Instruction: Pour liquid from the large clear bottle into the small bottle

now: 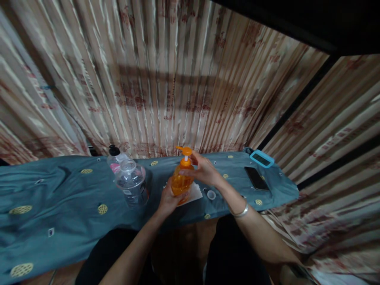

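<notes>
**Two hands on an orange pump bottle**

A table with a blue-green cloth [59,198] stands in front of a long striped curtain [178,79]. Little yellow round shapes dot the cloth.

The left hand [168,200] is wrapped around the bottom of the orange pump bottle [181,178] and holds it tight. The right hand [204,170] grips the neck of the bottle, just under the orange pump top, with its fingers closed on it. The bottle stands up straight near the middle of the table. A silver bangle [241,211] sits on the right wrist.

Under the bottle lies a white paper [194,194]. Just beside the right hand, at 4 o'clock from the bottle, is a small white cap [211,194]. At 9 o'clock from the bottle stands a clear jar [132,184], and behind it a bottle with a black cap [114,155]. At 3 o'clock, well apart, lies a black phone [257,178], and past it a small light blue gadget [261,158].
</notes>
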Available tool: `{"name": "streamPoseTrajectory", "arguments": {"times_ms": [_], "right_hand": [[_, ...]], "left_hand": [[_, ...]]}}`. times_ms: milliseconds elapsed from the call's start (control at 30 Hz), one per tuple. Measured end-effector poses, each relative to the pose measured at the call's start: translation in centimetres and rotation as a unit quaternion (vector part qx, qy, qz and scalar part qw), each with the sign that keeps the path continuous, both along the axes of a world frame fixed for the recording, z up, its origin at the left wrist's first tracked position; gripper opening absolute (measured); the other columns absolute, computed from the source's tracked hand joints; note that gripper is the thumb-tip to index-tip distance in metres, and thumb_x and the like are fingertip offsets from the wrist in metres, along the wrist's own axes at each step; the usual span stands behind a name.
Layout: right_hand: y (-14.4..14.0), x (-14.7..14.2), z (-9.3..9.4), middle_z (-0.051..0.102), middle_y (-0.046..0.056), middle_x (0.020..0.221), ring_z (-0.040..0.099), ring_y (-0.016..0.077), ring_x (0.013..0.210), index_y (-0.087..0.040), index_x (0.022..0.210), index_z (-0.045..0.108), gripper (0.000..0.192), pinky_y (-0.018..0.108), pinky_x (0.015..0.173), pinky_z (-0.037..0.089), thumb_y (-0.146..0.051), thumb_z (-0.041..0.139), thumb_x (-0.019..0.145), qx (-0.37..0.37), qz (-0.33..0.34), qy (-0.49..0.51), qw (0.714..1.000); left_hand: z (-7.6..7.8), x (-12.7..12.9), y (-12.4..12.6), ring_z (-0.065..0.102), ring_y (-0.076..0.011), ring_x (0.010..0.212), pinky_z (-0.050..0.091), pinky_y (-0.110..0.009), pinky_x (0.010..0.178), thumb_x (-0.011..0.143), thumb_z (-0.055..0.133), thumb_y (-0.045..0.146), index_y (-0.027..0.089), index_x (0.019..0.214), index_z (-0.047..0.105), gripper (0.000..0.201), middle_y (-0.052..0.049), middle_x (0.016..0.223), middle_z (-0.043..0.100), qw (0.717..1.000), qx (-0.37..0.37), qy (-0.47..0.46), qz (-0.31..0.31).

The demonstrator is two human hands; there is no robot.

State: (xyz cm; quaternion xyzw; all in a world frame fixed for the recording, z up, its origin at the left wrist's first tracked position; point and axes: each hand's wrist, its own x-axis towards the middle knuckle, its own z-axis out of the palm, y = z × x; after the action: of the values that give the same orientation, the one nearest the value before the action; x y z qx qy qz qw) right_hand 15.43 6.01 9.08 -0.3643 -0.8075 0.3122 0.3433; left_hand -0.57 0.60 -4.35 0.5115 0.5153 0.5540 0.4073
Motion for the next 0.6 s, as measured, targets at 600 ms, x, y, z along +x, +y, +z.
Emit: {"name": "streamPoseTrajectory", "arguments": {"times_ms": [600], "right_hand": [[-0.1, 0.2, 1.2, 0.077, 0.006, 0.115, 0.073, 0.0231, 0.107, -0.017, 0.114, 0.072, 0.028, 0.048, 0.1, 0.057, -0.038, 0.075, 0.095, 0.031, -0.008, -0.075, 0.997]], "left_hand": [[0.2, -0.1, 0.0, 0.074, -0.0283, 0.112, 0.057, -0.045, 0.102, 0.063, 0.088, 0.037, 0.024, 0.121, 0.061, 0.065, -0.006, 0.12, 0.078, 1.0, 0.005, 0.017, -0.002]]}}
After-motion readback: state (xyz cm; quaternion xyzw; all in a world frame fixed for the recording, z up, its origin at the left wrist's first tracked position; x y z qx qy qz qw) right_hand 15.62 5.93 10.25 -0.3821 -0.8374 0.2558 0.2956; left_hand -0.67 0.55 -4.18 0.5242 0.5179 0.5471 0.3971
